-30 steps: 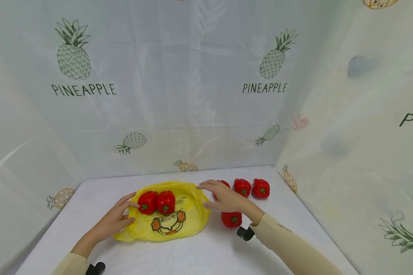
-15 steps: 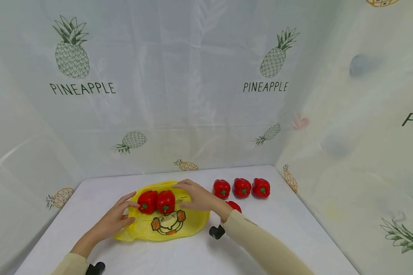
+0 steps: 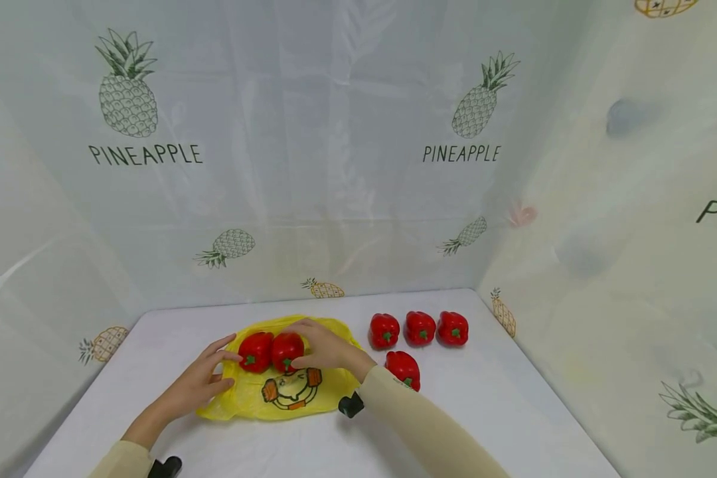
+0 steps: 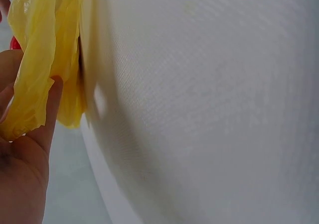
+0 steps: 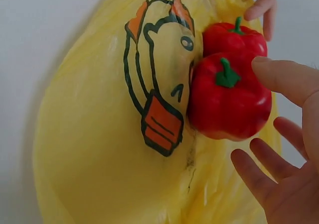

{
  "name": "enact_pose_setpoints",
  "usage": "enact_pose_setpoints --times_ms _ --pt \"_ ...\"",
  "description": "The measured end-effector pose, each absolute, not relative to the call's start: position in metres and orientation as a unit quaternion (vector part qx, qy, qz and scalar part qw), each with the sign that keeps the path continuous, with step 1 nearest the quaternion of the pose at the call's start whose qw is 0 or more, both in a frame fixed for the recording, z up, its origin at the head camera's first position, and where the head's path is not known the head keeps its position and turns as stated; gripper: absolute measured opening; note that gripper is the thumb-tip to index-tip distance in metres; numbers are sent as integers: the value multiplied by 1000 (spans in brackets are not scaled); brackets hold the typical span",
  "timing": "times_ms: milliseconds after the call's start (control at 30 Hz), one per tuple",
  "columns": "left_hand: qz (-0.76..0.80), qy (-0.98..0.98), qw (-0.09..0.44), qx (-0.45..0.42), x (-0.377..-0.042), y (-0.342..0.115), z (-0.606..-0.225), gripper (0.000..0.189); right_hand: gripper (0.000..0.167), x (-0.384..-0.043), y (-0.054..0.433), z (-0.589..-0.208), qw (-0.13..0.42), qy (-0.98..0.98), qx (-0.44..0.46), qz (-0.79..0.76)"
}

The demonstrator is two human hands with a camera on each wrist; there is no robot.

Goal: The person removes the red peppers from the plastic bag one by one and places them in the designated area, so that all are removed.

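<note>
While the left hand (image 3: 200, 382), fingers loosely spread, touches the yellow bag (image 3: 247, 396) at nine o'clock, the right hand (image 3: 325, 346) poises parted, empty fingers at three o'clock of the rightward red pepper (image 3: 285, 348) on that bag, apparently for a grasp, which calls for closing them.

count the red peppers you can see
6: two red peppers on the yellow bag, three more peppers in a row on the white table, one nearer pepper in front of them. The bag could hide others.
</note>
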State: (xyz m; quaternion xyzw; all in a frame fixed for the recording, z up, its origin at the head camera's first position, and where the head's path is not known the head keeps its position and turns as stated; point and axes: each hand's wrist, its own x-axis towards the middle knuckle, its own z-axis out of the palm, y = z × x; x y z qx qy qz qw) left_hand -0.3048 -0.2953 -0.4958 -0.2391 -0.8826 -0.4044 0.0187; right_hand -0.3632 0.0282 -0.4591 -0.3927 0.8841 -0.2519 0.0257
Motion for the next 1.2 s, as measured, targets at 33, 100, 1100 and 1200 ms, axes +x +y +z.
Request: enact_pose_setpoints --times_ms 33,100,1100,1200 --pt "-404 -883 19 -239 -305 -296 -496 35 64 -364 26 -460 28 884 -392 -253" --pt "-403 -883 20 -241 -305 -296 -497 35 64 -366 22 -463 30 886 -387 -252" --pt "-391 -894 12 -220 -308 -296 -501 36 53 -366 12 -475 21 907 -351 -234" --pt "-389 -893 12 -226 -308 -296 -500 36 52 -364 12 -475 14 909 -351 -225"
